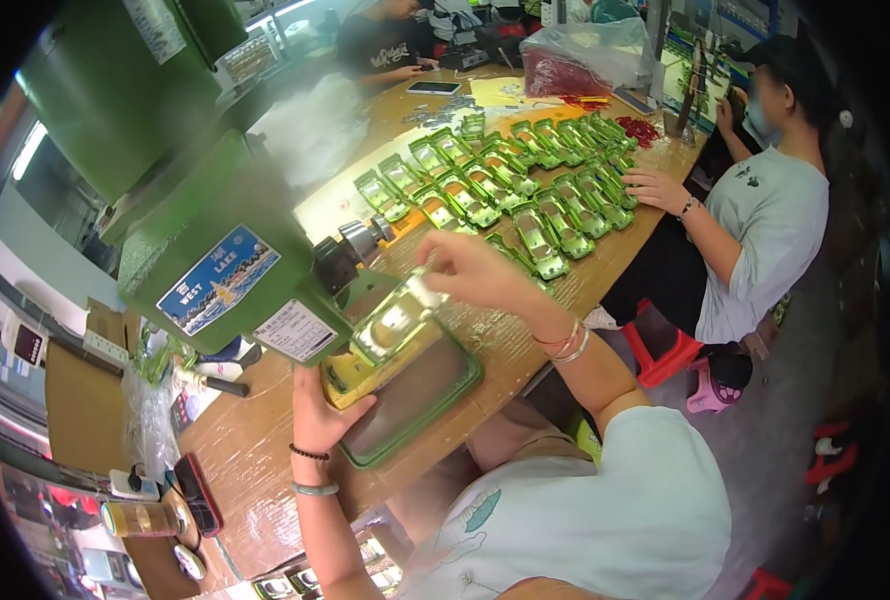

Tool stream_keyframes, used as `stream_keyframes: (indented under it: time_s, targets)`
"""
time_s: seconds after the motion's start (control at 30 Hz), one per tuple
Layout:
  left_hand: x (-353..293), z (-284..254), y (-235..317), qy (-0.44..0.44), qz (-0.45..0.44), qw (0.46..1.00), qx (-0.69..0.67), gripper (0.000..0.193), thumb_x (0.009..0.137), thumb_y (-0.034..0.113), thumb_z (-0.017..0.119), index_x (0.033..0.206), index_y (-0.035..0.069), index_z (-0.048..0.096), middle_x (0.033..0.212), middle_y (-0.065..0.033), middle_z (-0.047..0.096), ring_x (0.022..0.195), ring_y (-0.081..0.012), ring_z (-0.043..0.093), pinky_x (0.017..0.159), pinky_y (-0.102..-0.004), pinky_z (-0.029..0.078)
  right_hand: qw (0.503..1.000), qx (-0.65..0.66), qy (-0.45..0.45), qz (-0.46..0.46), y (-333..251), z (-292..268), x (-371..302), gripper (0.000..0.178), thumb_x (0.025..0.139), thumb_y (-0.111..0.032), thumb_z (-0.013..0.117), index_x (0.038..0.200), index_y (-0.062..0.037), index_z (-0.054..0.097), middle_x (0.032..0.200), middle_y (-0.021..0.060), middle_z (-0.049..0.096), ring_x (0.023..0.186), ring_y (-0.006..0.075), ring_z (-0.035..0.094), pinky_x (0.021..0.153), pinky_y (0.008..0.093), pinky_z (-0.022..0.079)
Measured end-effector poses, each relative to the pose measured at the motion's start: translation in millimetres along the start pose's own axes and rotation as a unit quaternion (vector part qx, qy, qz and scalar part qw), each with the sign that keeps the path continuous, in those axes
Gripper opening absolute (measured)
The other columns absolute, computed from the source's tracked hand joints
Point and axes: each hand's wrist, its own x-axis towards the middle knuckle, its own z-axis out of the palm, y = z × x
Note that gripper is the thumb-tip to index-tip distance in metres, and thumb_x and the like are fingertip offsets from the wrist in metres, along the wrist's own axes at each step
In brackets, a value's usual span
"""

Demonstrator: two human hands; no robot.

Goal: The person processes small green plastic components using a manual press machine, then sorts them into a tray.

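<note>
A shiny green toy car body shell (393, 326) sits at a tilt on or just above a yellow block (349, 378); whether it is fully seated I cannot tell. My right hand (470, 272) pinches the shell's far right end between thumb and fingers. Around the block's left side my left hand (323, 412) is closed, thumb along its near edge and the other fingers hidden. Both are over the grey base plate (405, 415) of a green bench machine, whose housing (215, 280) rises at the left. Rows of similar green car shells (537, 242) lie beyond my right hand.
At the right a seated co-worker reaches a hand (653, 190) to the shells; another person (380, 50) sits at the far side. A phone (433, 88), a plastic-wrapped red bin (565, 75), and a red stool (660, 345) are around. A jar (140, 518) stands lower left.
</note>
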Motion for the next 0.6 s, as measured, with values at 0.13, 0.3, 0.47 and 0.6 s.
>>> stream_keyframes:
  time_s: [0.13, 0.3, 0.47, 0.6]
  targets:
    - [0, 0, -4, -0.011, 0.005, 1.0, 0.003, 0.087, 0.055, 0.027, 0.084, 0.124, -0.006, 0.042, 0.113, -0.0208, 0.052, 0.105, -0.0355, 0.05, 0.092, -0.0399, 0.041, 0.997, 0.034, 0.066, 0.013, 18, -26, -18, 0.018, 0.084, -0.005, 0.054, 0.101, -0.0035, 0.053, 0.071, 0.0043, 0.058, 0.053, 0.0067, 0.053, 0.042, 0.0194, 0.041]
    - [-4, -6, -7, -0.017, -0.008, 0.999, 0.034, 0.091, 0.055, 0.029, 0.084, 0.129, -0.004, 0.041, 0.118, -0.0198, 0.052, 0.111, -0.0355, 0.047, 0.095, -0.0405, 0.039, 0.976, 0.128, 0.14, 0.11, 57, -58, -49, 0.022, 0.086, -0.005, 0.048, 0.108, -0.0061, 0.054, 0.071, 0.0013, 0.054, 0.047, 0.0055, 0.047, 0.039, 0.0186, 0.038]
    - [-8, -28, -19, -0.019, -0.03, 0.998, -0.052, 0.085, 0.057, 0.037, 0.079, 0.125, -0.001, 0.047, 0.126, -0.0212, 0.049, 0.125, -0.0367, 0.04, 0.104, -0.0435, 0.032, 0.96, 0.186, 0.177, 0.115, 74, -69, -12, 0.021, 0.086, -0.008, 0.049, 0.107, -0.0058, 0.053, 0.073, 0.0019, 0.054, 0.05, 0.0083, 0.05, 0.04, 0.0203, 0.04]
    - [-14, -46, -36, 0.146, -0.013, 0.981, -0.129, 0.064, 0.074, 0.044, 0.064, 0.117, -0.003, 0.054, 0.114, -0.0175, 0.058, 0.111, -0.0292, 0.053, 0.098, -0.0393, 0.036, 0.972, 0.152, 0.154, 0.091, 74, -45, 70, 0.024, 0.086, -0.01, 0.05, 0.109, -0.0049, 0.051, 0.074, 0.0034, 0.055, 0.052, 0.01, 0.053, 0.042, 0.0227, 0.042]
